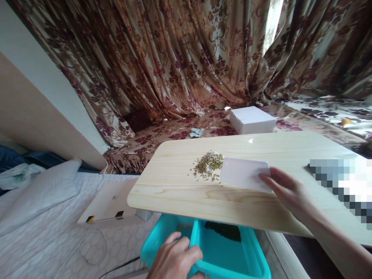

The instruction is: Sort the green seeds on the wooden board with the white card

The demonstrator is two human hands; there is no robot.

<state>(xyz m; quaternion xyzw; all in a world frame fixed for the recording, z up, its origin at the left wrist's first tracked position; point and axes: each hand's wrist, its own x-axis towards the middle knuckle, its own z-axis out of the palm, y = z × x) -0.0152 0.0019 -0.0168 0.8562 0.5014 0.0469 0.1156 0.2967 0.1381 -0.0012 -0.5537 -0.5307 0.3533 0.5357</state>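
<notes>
Pile of green beans and white grains (207, 166) lies mixed on the table (174, 197), towards its left end, about midway between far and near edges; a few strays sit loose around it. White plastic sheet (245, 174) lies flat, its left edge touching the pile's right side; my right hand (286, 190) pinches its right end, thumb on top. My left hand (176, 255) is curled over the divider of the blue tub (229, 257), gripping it, just below the table's near edge. Progress, as judged: partial. Done: a dark green heap (225, 231), probably beans, against the far wall of the tub's right compartment; a thin pale layer (184, 226) in the left one, contents unclear. Left: the whole mixed pile, none of it separated on the table.
</notes>
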